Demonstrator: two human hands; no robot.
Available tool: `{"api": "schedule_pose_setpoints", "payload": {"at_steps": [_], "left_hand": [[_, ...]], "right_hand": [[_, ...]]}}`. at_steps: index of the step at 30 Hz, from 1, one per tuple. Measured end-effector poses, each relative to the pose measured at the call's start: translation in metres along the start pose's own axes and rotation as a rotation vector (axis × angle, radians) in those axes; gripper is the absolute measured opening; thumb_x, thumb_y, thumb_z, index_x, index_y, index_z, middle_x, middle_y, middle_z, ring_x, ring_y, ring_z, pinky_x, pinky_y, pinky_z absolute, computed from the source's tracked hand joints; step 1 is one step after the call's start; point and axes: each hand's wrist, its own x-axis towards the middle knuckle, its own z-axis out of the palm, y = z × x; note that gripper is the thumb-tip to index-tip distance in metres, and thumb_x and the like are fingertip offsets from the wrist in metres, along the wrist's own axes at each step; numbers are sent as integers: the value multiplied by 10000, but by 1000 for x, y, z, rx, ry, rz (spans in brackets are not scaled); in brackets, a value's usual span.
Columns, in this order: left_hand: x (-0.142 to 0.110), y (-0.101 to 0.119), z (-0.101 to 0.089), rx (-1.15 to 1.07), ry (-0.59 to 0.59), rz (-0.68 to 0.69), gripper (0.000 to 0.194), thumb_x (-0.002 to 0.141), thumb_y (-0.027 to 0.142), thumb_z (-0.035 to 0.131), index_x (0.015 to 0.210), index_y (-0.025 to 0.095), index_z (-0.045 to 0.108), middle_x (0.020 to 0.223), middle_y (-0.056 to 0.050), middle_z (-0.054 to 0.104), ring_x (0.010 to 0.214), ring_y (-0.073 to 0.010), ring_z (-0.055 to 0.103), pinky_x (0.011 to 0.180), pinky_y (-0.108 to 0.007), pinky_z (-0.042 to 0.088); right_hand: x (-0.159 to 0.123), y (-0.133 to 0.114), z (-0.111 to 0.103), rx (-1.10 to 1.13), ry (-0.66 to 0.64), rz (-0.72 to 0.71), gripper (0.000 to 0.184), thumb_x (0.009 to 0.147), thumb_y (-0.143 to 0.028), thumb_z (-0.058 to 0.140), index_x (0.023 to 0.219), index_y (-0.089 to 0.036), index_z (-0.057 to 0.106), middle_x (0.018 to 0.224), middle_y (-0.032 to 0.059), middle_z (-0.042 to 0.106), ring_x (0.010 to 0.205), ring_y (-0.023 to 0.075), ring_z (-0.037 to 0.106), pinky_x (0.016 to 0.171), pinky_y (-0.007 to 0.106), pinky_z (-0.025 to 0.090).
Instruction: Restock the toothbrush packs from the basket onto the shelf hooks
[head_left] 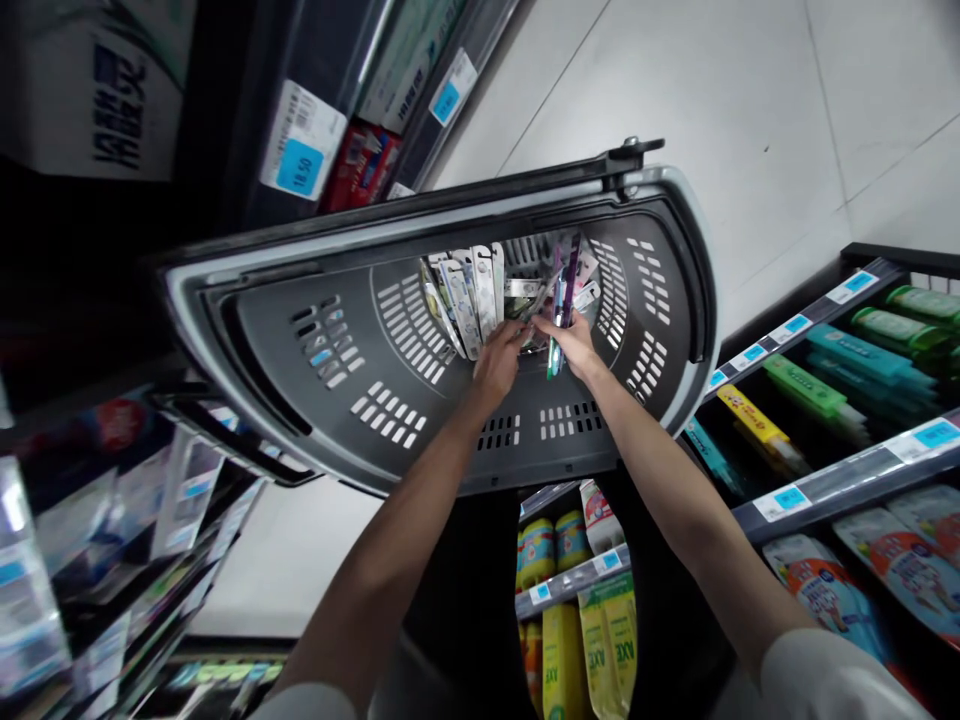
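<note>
Both my hands reach down into a dark grey shopping basket (pixel 480 440) with slotted walls. My right hand (pixel 576 342) is closed round slim upright hang-tab packs with a purple edge (pixel 572 275); they look like toothbrush packs, but the print is too small to read. Close beside it, my left hand (pixel 498 358) has its fingers bent together near the basket's middle; what they grip is partly hidden. Just beyond my left hand, several pale packs with hook-shaped tabs (pixel 472 295) lean in a row. More packs lie at the right, behind my right hand.
Shelves with price tags (pixel 300 140) rise at the upper left. On the right stands a shelf of bottles and a yellow pack (pixel 757 425). Yellow AXE packs (pixel 600 645) sit on low shelves below. Pale floor tiles (pixel 697 100) stretch beyond the basket.
</note>
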Motion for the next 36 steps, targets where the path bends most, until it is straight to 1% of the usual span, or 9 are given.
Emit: {"api": "schedule_pose_setpoints", "payload": {"at_steps": [4,7,10,13,16,20,28,33,36], "left_hand": [[-38,25,-12,101,-41,152,532,926,57,322,1372,195,575,1396,-122,567,1402,-255,438,1214,-438,335],[-63,47,-22,59,76,189,438,995,158,336,1368,205,562,1400,-141,531,1388,-244,447,1192,-413,357],[-87,71,-35,-133,267,40,426,976,339,521,1377,194,517,1407,-168,515,1375,-269,463,1175,-422,377],[-116,97,-49,-502,142,-155,445,909,420,626,1300,220,552,1244,-120,659,1196,-277,617,1054,-433,488],[-156,128,-65,-676,64,-193,321,880,415,655,1126,221,588,1051,-85,731,1003,-253,702,932,-407,551],[-229,181,-97,-777,135,-138,281,862,387,675,1043,247,511,1154,-98,712,1065,-231,705,948,-379,561],[-383,282,-199,-867,176,44,274,835,340,708,1023,268,521,1082,-77,714,1040,-235,713,866,-361,573],[-475,310,-246,-898,149,138,529,738,341,825,1147,219,512,1193,-101,681,1050,-229,682,793,-299,537],[-525,309,-262,-971,145,183,489,796,459,777,1124,191,533,1127,-91,686,983,-211,678,817,-307,531]], "right_hand": [[-20,-22,14,135,-32,-5,411,633,-502,809,810,-212,579,694,-41,585,625,130,547,585,255,499],[-40,-42,10,251,-51,88,349,709,-535,689,753,-217,553,559,-64,462,490,101,395,466,233,386],[-71,-61,0,331,-159,167,326,733,-535,605,690,-221,527,469,-77,354,430,89,273,424,228,306],[-118,-81,-7,349,-267,251,346,694,-529,634,605,-227,493,415,-76,311,399,86,230,395,237,264],[-175,-107,-7,317,-273,241,367,684,-528,689,591,-232,492,407,-70,333,378,95,267,378,251,273],[-268,-160,-1,276,-225,124,330,626,-416,847,719,-221,598,552,-41,538,460,125,469,455,256,420],[-471,-250,20,185,-238,-168,348,578,-342,904,832,-221,700,793,25,713,719,224,677,701,330,553],[-566,-275,47,93,-150,-361,487,535,-337,925,927,-151,705,886,56,739,771,209,663,768,323,534],[-612,-278,68,26,-177,-434,490,543,-345,928,924,-137,701,905,61,741,784,200,655,778,308,526]]}}
